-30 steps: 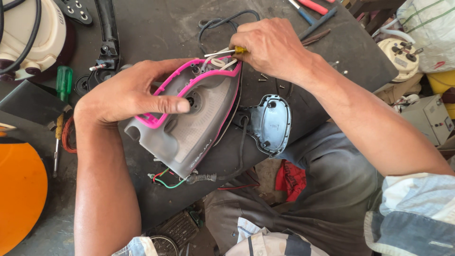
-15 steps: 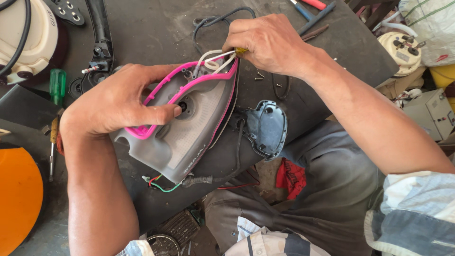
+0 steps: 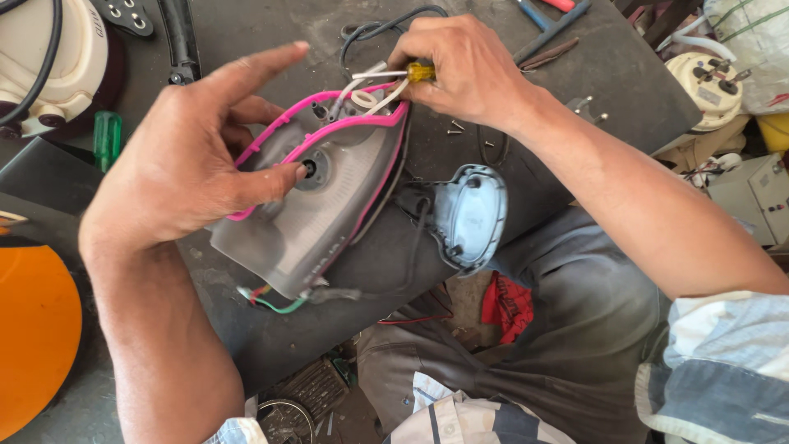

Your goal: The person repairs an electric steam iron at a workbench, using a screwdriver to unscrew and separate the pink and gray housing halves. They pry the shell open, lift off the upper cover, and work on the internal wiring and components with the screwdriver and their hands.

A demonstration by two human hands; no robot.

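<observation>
A blue-grey cover plate (image 3: 472, 215), loose screws (image 3: 454, 127) and a green-handled screwdriver (image 3: 107, 140) lay around the opened pink-and-grey iron (image 3: 329, 197) on the dark worktable (image 3: 271, 33). The iron's long axis ran diagonally, its wired end up-right, its narrower end down-left. The left hand (image 3: 193, 164), fingers spread, thumbed its centre dial; the right hand (image 3: 464, 70) gripped a yellow-handled tool (image 3: 411, 72) among the white wires (image 3: 370, 94).

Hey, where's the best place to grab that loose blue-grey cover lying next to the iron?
Probably pinch the blue-grey cover across its narrow width, coming from above: it lies flat on the dark worktop at the front edge, its long rounded sides bare. A cable joins its left end near the iron.
</observation>
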